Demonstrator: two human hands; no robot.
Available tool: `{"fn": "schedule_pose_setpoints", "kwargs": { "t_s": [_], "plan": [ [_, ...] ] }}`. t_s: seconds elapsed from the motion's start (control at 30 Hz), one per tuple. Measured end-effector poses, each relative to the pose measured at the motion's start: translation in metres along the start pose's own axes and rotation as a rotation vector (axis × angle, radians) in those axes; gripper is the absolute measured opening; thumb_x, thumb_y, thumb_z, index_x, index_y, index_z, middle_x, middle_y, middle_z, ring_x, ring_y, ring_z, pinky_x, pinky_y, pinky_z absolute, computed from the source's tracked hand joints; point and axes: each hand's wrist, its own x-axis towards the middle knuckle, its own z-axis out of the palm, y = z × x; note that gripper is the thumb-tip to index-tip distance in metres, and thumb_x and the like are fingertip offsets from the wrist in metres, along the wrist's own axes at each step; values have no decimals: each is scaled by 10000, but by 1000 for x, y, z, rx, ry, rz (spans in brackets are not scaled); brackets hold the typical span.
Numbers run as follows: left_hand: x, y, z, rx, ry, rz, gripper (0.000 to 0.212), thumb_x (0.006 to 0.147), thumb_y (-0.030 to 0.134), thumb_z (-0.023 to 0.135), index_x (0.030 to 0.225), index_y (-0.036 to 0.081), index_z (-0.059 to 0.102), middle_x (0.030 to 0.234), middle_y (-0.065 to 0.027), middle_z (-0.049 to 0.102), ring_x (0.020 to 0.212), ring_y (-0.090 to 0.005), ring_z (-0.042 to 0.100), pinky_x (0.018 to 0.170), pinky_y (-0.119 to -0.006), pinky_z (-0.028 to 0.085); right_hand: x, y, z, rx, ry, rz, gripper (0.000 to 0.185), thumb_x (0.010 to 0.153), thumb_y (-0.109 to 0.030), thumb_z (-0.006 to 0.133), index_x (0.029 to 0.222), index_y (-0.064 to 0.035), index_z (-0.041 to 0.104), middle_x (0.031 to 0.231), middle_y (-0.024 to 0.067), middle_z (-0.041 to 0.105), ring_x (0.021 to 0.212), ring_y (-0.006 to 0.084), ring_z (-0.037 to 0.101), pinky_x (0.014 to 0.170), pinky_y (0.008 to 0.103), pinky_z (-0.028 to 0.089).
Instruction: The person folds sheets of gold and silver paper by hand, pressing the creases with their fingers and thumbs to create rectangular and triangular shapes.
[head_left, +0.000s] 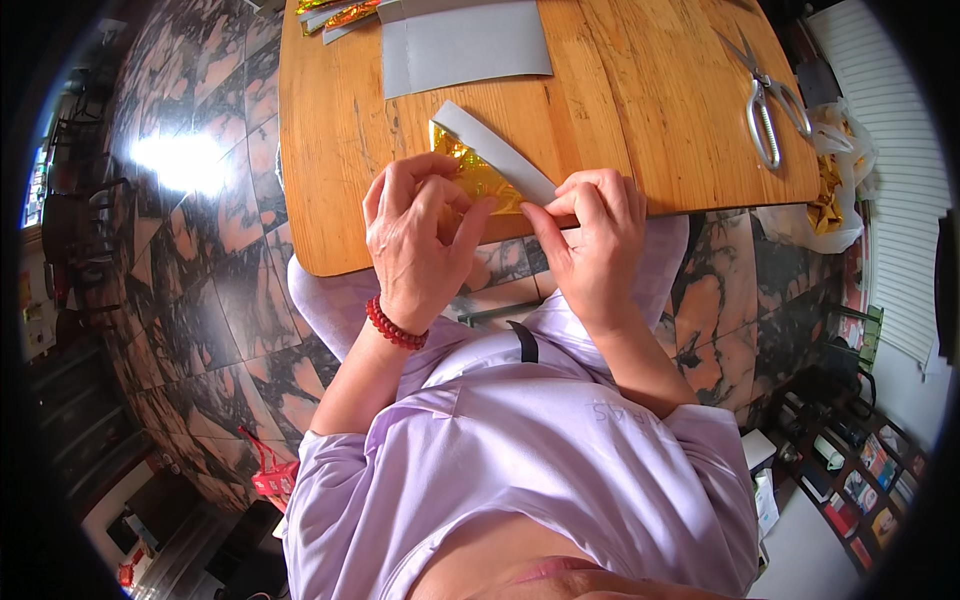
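Shiny gold foil (484, 176) and a strip of grey card (499, 150) lie at a slant over the near edge of a wooden table (637, 112). My left hand (424, 225), with a red bead bracelet at the wrist, pinches the foil at its left and lower side. The fingertips of my right hand (596, 232) pinch the lower right end, where card and foil meet. Parts of both are hidden behind my fingers.
Larger grey card (469, 45) lies farther back, beside a pile of gold-and-grey strips (337, 19). Metal scissors (765, 105) rest with parted blades near the right edge. A plastic bag with gold foil (840, 180) hangs beyond that edge.
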Motion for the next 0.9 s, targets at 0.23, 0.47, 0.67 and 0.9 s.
{"fn": "schedule_pose_setpoints", "kwargs": {
  "t_s": [0.23,0.47,0.67,0.9],
  "plan": [
    [1,1,2,-35,23,-41,215,870,218,882,902,108,701,1191,-52,716,1148,-312,652,1085,-462,443,4,2,1,14,-17,18,323,794,-140,924,841,-110,606,917,30,583,857,279,593,807,439,426],
    [1,1,1,-49,31,-43,207,875,204,868,974,121,706,1201,-50,712,1151,-319,658,1078,-450,451,4,1,1,9,-25,16,317,788,-134,922,828,-113,608,913,30,578,854,278,595,809,440,427],
    [7,-7,-13,-115,-67,-22,194,886,186,844,1038,129,738,1200,-39,708,1161,-307,665,1084,-444,455,3,-3,-1,37,-22,31,239,835,-99,879,864,-106,642,958,42,611,889,291,608,826,442,436],
    [5,-10,-13,-133,-67,-10,186,902,183,820,1060,118,747,1214,-40,706,1180,-303,666,1112,-435,446,-32,-34,6,-178,-204,-296,452,988,-115,649,1405,45,717,1494,129,646,1371,281,632,1121,428,475]
  ]
}}
